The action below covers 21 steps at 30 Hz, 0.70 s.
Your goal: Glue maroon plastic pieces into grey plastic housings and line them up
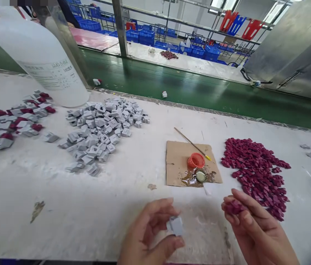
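Right up front, a grey block (175, 225) is held low over the bench (133, 176) by the left grip (150, 232), thumb and fingertips clamped on it from opposite sides; across to the right, a maroon piece (235, 207) is pinched in the right grip (257, 226), fingers and thumb closed on it. Both are judged light and stiff, hard plastic by the look, so no crushing need be feared under a modest squeeze. The grey block is best taken by its flat opposite sides; the maroon piece, small and uneven, is better pinched by its outer edges, since it could easily be twisted loose. Just beyond, a wet-looking patch is seen on a cardboard sheet (174, 154), a bottle cap (201, 176) and a red cup (196, 161) set there and a thin stick (191, 142) laid across; if skin were wetted by it, the hold could be made slippery. A maroon heap (249, 152) is spread to the right, a grey heap (108, 125) to the left, farther back, and behind them all, the bench is bordered by a green belt (133, 77).
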Tool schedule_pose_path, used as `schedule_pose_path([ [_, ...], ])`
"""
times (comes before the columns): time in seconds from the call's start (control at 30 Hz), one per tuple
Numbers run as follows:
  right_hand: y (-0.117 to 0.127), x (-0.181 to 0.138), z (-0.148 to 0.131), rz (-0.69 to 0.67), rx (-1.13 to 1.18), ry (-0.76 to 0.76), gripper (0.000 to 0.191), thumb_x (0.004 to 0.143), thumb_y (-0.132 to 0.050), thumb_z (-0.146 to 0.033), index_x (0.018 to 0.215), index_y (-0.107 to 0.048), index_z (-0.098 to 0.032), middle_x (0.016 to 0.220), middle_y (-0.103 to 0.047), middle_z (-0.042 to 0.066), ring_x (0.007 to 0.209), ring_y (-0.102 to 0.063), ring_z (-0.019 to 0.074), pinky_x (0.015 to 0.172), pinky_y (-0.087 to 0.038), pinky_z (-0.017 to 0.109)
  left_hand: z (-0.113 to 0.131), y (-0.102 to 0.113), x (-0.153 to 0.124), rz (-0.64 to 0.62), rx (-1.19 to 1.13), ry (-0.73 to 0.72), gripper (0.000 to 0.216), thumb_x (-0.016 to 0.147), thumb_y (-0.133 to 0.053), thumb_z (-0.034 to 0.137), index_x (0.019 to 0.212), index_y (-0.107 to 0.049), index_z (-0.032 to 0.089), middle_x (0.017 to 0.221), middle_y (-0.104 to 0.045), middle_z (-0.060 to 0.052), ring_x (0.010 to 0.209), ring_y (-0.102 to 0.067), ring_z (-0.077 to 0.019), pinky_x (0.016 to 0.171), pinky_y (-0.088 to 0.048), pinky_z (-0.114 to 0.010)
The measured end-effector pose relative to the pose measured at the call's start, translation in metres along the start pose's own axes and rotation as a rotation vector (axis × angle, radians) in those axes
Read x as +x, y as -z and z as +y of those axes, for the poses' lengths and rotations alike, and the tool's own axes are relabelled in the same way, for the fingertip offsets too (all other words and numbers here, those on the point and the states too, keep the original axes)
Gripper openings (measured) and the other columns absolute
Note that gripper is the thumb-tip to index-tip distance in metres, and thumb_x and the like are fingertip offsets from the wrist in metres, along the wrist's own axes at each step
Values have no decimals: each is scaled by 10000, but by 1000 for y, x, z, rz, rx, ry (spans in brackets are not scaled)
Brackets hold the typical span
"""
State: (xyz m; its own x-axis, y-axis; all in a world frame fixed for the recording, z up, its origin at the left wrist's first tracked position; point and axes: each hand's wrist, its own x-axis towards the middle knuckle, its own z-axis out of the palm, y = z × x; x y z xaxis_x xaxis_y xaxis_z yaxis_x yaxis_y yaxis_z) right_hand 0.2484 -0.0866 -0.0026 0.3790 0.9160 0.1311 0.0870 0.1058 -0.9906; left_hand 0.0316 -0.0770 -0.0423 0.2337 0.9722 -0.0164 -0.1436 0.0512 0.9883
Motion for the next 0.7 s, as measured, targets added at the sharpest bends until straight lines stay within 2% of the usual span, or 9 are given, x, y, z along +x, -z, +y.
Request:
schedule_pose_path([
  [0.07,-4,2,-1,4,30,-3,129,765,-802,-387,863,-773,-307,770,-750,55,592,-720,196,494,-601,190,1,0,0,11,133,-106,292,835,-730,290,1117,-655,296,992,-712,-57,922,-716,-176,795,-614,-258],
  [0.13,-4,1,0,-8,58,15,101,773,-800,-379,856,-772,-328,820,-757,30,630,-725,180,513,-602,184,1,-1,0,2,270,-238,184,833,-709,174,982,-685,280,1043,-677,-52,929,-702,-163,809,-605,-248],
  [0.23,0,-2,4,-19,-37,101,101,825,-761,-347,925,-757,-359,904,-756,-6,743,-725,153,580,-607,190,-1,-2,-2,-4,383,-358,169,914,-594,139,969,-672,279,1133,-644,-36,946,-696,-112,837,-573,-178],
  [0.33,3,-2,5,22,-327,244,148,857,-721,-250,980,-741,-330,951,-731,-14,867,-694,142,686,-594,205,-4,-2,-5,-35,449,-380,204,964,-511,144,1034,-652,272,1135,-660,-32,961,-697,-82,846,-543,-110],
  [0.47,0,13,7,17,-618,452,241,870,-675,-138,1050,-702,-297,1000,-702,-9,928,-654,166,828,-544,308,-6,3,-6,-133,537,-423,247,935,-573,163,1169,-610,234,1211,-674,-68,1055,-690,-121,915,-529,-131],
  [0.57,-2,29,11,-57,-746,612,249,876,-657,-99,1053,-689,-271,982,-700,5,915,-643,182,869,-498,363,-6,4,-5,-93,553,-400,233,983,-495,221,1184,-602,269,1232,-681,-45,1073,-687,-127,940,-537,-178],
  [0.7,-4,41,14,-102,-839,694,257,873,-648,-66,1046,-679,-254,985,-698,16,911,-638,185,841,-498,357,-3,0,-4,-14,616,-338,243,968,-509,399,1174,-578,290,1039,-712,-14,913,-720,-119,820,-572,-147],
])
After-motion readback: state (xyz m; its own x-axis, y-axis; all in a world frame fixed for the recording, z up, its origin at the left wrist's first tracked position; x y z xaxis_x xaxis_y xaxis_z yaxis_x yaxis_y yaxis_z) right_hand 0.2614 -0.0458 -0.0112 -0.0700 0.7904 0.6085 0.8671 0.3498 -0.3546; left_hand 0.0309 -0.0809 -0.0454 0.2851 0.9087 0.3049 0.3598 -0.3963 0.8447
